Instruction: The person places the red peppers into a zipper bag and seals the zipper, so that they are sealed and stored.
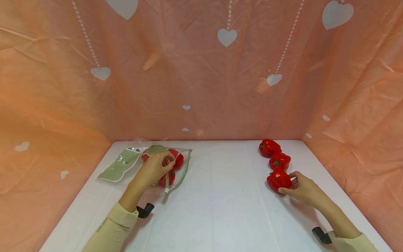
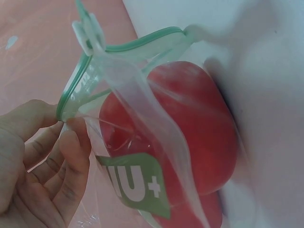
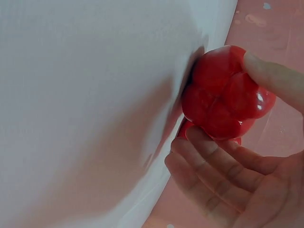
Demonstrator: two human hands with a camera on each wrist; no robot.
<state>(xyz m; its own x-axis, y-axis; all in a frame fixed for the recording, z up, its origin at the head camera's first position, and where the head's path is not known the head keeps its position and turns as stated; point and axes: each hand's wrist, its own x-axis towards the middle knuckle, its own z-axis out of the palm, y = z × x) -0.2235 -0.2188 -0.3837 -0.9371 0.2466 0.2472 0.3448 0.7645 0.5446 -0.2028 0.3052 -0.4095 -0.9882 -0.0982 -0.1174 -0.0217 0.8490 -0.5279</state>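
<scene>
My left hand [image 1: 153, 167] pinches the rim of a clear zip bag [image 2: 128, 90] with a green zip edge and a slider, its mouth parted. Inside the bag red bell peppers [image 2: 199, 128] show through the plastic; how many is partly hidden. At the right side of the table, my right hand [image 1: 303, 189] grips a red bell pepper [image 1: 278, 180] between thumb and fingers. In the right wrist view that pepper [image 3: 221, 90] shows its lobed end, close to the table surface. Behind it in a row lie a second red pepper [image 1: 279, 161] and a third red pepper [image 1: 269, 147].
A flat clear bag with a green print [image 1: 121, 166] lies at the table's left. The white table [image 1: 217, 196] is enclosed by orange sheeting [image 1: 201, 87] with white hearts at the back and sides. Black wrist mounts [image 1: 145, 210] sit below both hands.
</scene>
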